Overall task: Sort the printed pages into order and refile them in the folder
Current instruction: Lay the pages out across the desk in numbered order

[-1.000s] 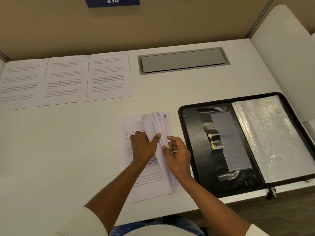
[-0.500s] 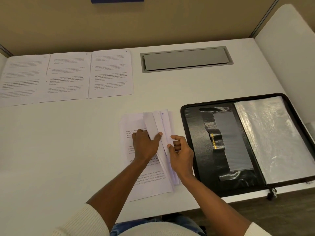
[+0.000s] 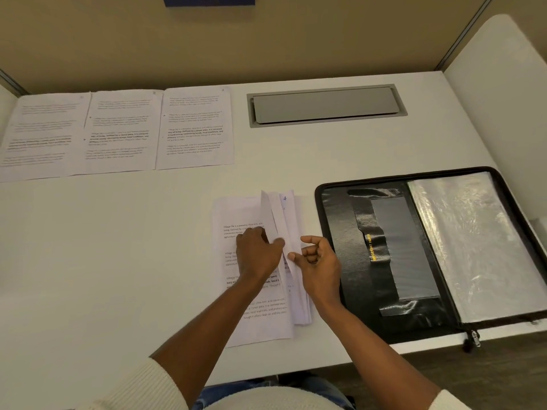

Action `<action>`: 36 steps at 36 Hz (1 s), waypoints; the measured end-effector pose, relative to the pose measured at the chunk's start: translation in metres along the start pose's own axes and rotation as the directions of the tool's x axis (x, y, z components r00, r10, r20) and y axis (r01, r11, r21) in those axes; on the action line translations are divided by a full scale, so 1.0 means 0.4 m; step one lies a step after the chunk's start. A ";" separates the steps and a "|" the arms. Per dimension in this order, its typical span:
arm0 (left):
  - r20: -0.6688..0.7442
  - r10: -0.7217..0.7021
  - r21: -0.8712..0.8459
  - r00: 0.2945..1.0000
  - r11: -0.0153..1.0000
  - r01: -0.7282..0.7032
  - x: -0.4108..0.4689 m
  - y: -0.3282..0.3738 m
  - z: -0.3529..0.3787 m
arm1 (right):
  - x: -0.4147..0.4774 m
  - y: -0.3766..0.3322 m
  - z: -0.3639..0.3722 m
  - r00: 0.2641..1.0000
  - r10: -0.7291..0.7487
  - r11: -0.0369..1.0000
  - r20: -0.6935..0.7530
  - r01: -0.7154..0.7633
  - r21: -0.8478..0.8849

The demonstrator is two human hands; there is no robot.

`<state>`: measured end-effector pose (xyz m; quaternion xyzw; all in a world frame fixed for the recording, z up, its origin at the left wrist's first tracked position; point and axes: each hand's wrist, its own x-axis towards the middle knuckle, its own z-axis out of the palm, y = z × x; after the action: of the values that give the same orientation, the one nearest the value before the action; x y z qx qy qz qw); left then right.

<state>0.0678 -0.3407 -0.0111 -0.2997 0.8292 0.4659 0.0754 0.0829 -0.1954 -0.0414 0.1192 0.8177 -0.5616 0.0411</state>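
1. Beige partition [image 3: 296,39] stands behind a white desk [image 3: 118,261]. A grey cable hatch [image 3: 325,105] is set in near the far edge, about mid-desk.
2. Row of three pages [image 3: 124,131] lies face up, side by side, along the far left edge. Judged to be pages already put in sequence, spread out so each can be read.
3. Stack [image 3: 260,324] of printed pages sits at the near edge, centre, just beside the folder [image 3: 349,261].
4. Left hand [image 3: 257,255] lies flat on the stack with fingers straight, pinning it. Its thumb props the lifted sheets [image 3: 276,214] so they stand up on edge.
5. Right hand [image 3: 318,261] closes thumb and curled forefinger on the right edge of those sheets, other fingers tucked in. This looks like a leafing grip, meant to expose corner numbers. A handwritten 4 [image 3: 284,198] shows at the far corner of one sheet.
6. Folder lies open at the near right corner with its clear sleeve [image 3: 473,247] facing up. I can make out no page in it. Judged ready for refiling, with sorting only partly done.
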 end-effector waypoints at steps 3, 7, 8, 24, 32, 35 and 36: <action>0.013 -0.028 -0.042 1.000 0.999 0.028 -0.009 0.008 -0.012 | -0.001 0.004 -0.004 0.999 0.039 0.999 -0.014 -0.039 0.022; 0.041 -0.066 -0.084 0.997 0.994 0.069 -0.012 0.011 -0.023 | 0.004 0.006 -0.008 0.998 0.054 0.998 -0.030 -0.053 0.022; 0.047 -0.065 -0.084 0.997 0.994 0.069 -0.012 0.009 -0.023 | 0.006 0.006 -0.009 0.998 0.060 0.998 -0.022 -0.059 0.023; -0.054 0.114 0.143 0.992 0.984 -0.105 -0.018 0.029 0.030 | 0.009 -0.020 -0.025 0.997 0.032 0.997 0.070 -0.037 0.075; -0.096 0.117 0.250 0.988 0.964 -0.090 -0.034 0.038 0.033 | 0.014 -0.005 -0.055 0.995 0.090 0.996 0.051 -0.089 -0.022; -0.105 0.104 0.259 0.989 0.963 -0.074 -0.041 0.048 0.035 | 0.015 -0.001 -0.068 0.996 0.080 0.994 0.045 -0.076 -0.080; -0.108 0.100 0.262 0.989 0.963 -0.068 -0.044 0.053 0.035 | 0.014 0.001 -0.073 0.997 0.061 0.992 0.040 -0.056 -0.114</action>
<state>0.0678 -0.3134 0.0036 -0.2794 0.8976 0.3382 0.0436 0.0794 -0.1674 -0.0323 0.1283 0.8433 -0.5155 0.0819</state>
